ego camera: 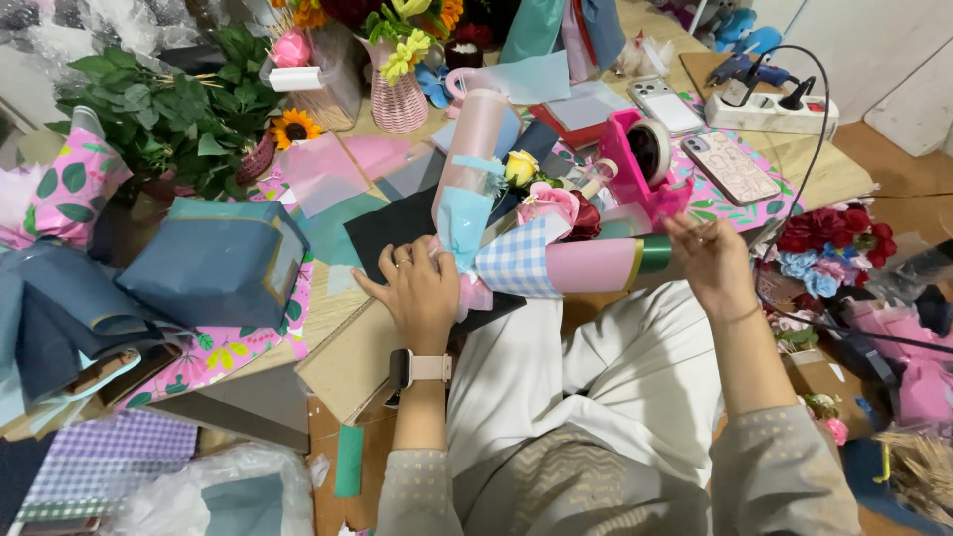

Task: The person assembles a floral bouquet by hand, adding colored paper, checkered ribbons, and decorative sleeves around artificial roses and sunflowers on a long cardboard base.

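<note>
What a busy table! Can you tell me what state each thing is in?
Left hand: pressed flat on wrapped bouquet.
Right hand: pinching something at the pink tape dispenser.
Pink-and-checked paper flower bouquet: lying sideways, partly wrapped.
Two smartphones: face down.
White power strip: plug inserted.

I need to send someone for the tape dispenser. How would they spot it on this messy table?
Start at the white power strip at the table's far right. Just left of it, beside two phones lying flat, stands the bright pink plastic tape dispenser. It alone holds a dark round roll, right above the right hand.
</note>
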